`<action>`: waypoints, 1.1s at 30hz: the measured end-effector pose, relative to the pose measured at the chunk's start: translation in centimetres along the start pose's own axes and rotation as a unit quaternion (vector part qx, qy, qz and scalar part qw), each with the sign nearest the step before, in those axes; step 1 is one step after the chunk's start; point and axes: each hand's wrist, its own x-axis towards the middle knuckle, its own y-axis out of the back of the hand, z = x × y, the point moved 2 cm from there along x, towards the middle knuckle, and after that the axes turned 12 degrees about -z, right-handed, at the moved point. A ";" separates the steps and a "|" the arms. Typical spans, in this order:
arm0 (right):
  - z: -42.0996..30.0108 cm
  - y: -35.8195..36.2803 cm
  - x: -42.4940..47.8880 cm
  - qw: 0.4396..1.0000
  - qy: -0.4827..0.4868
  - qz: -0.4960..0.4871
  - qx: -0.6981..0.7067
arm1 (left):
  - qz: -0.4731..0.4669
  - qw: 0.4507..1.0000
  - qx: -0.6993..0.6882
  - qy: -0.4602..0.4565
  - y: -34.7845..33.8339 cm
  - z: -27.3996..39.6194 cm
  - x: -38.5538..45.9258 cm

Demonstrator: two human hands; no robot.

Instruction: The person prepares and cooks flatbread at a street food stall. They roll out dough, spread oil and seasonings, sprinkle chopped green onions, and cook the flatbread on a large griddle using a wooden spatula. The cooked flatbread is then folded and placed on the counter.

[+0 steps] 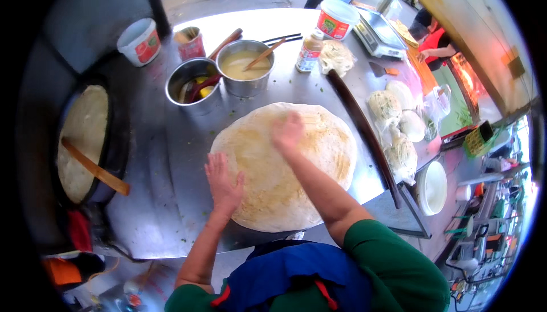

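A wide, round sheet of dough lies flat on the metal table in front of me, smeared with a brownish paste. My right hand, slightly blurred, is over the upper middle of the sheet, its palm down and nothing held in it. At the sheet's left edge rests my left hand, fingers spread and thumb apart. Beyond the dough stand a steel pot of pale batter-like liquid with a wooden stick in it and a steel pot holding a dark red-handled utensil and something yellow.
On the left, a flatbread sits in a round black pan with a wooden spatula across it. A long dark rolling pin lies to the right, beside bagged dough pieces. A sauce bottle, white tub and scale stand farther back.
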 end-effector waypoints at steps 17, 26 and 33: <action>18.4 17.1 -14.1 0.843 0.415 -0.341 -0.032 | -0.140 0.966 0.214 -0.046 -8.0 9.1 -1.6; 16.8 13.1 -14.4 0.853 0.470 -0.227 0.018 | -0.141 0.971 0.194 -0.020 -10.1 10.7 -2.0; 22.0 19.6 -14.1 0.895 0.365 -0.252 0.049 | -0.215 0.946 0.155 -0.185 -13.7 19.1 0.7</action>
